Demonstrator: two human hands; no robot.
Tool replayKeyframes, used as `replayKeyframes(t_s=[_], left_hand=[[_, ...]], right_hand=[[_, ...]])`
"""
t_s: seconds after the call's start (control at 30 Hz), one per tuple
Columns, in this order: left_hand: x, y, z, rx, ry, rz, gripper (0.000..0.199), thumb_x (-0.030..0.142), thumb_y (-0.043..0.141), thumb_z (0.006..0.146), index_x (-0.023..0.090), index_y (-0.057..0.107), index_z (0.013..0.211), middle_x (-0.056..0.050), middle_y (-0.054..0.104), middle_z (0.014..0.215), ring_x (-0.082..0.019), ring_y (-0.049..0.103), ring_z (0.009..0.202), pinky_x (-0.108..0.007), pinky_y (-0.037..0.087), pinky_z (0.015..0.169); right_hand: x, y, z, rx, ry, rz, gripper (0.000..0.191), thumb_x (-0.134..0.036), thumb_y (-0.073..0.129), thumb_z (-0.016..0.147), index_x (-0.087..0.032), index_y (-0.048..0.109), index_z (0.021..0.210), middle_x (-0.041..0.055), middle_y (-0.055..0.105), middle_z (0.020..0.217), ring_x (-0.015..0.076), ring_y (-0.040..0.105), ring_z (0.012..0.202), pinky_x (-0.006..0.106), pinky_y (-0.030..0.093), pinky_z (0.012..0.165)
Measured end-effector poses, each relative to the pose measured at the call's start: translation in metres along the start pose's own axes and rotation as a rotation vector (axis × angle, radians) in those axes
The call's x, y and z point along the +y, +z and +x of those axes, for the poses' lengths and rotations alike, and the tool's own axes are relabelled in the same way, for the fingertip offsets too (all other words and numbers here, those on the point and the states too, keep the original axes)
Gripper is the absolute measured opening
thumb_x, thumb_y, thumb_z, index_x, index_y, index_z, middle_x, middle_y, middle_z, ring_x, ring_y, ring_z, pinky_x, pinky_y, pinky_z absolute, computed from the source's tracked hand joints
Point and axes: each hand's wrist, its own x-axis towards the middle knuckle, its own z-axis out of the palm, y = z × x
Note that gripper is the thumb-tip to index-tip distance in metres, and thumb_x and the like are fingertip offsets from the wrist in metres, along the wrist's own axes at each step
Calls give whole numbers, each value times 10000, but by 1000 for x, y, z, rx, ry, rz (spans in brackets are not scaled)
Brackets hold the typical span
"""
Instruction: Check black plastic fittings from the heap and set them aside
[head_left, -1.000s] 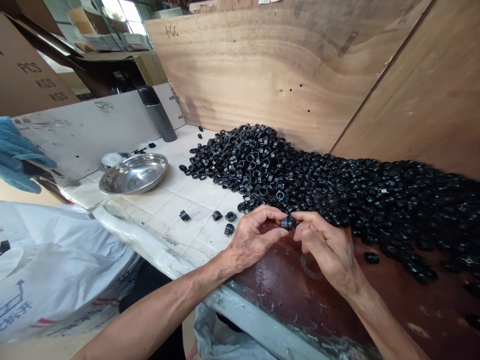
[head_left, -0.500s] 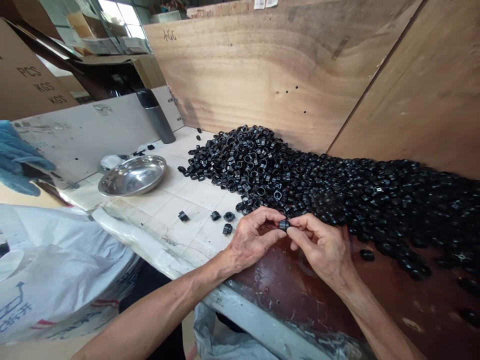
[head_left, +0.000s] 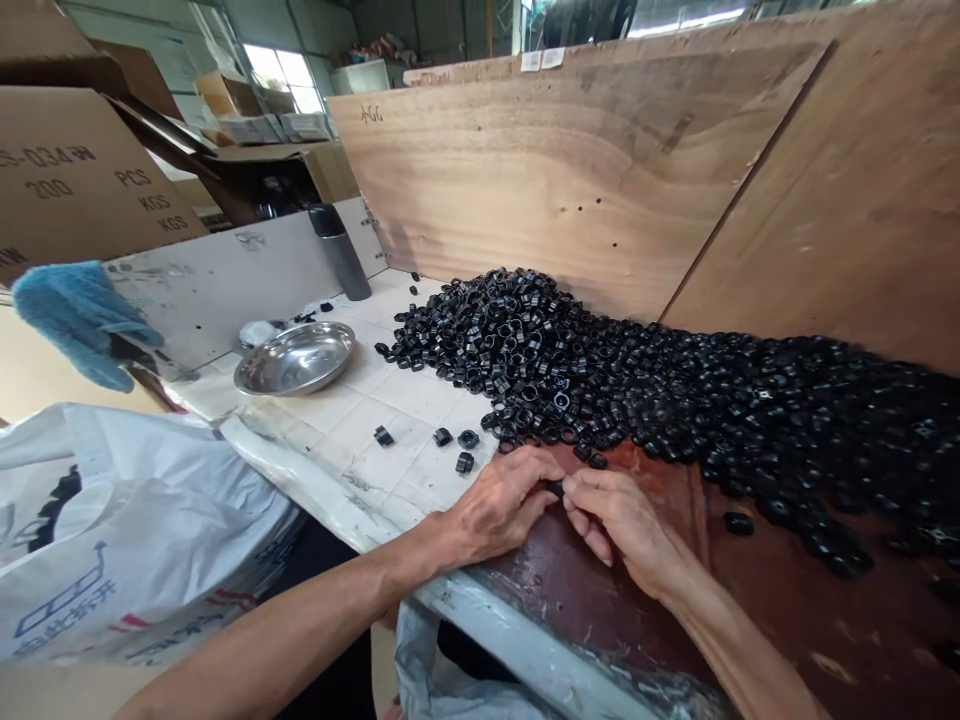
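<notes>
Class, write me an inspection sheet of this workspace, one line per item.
Surface: white top, stained; red-brown board, scratched.
Parts: black part between both hands; long pile behind; four loose parts on the white top, left of the hands.
Clutter: metal bowl, bottle, blue cloth.
Hands: left hand and right hand pinch the black part, mostly hidden.
Cables: nothing seen.
Surroundings: wooden panel behind, cardboard box and white sack at left.

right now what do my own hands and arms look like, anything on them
Your left hand and right hand are bare: no gloves, watch or bracelet shows. No sleeve covers the visible left forearm or right forearm.
</notes>
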Motion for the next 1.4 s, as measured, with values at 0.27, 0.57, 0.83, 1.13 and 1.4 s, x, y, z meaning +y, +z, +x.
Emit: replayKeyframes(t_s=[0.27,0.57,0.83,1.13,1.4], left_hand=[[-17,-53,-33,-155,-81,479,173,56,467,869,187,576,898,-101,606,985,-244,563,942,-411,506,876],[-10,-57,-38,-73,-241,709,180,206,506,959,200,549,784,-53,602,790,-205,581,751,-368,481,750],[-30,-6,-3,-2,-459,612,81,268,628,908,200,587,894,-53,635,889,-218,637,775,-337,498,685],[-25,4,-4,22,-360,345,241,185,622,897,209,621,1137,-59,669,1001,-213,662,903,-339,548,808],[-24,7,-2,98,-349,256,201,174,658,853,179,673,1054,-52,704,938,-206,686,849,-348,572,807]], right_hand=[[12,-30,12,417,-154,-780,166,-319,650,820,-225,584,699,19,612,606,207,596,604,296,363,581],[21,-29,20,464,-463,-963,107,-199,549,875,-208,656,880,87,647,907,219,639,787,317,460,676],[6,-26,14,371,-291,-518,179,-307,589,819,-191,698,903,53,745,848,221,690,763,319,505,703],[-9,4,-1,-53,-407,-457,232,-161,586,823,-205,749,982,10,719,855,148,619,687,248,482,627],[14,-8,16,431,-495,-542,192,-240,599,867,-173,711,1007,87,733,940,210,684,780,320,556,706]])
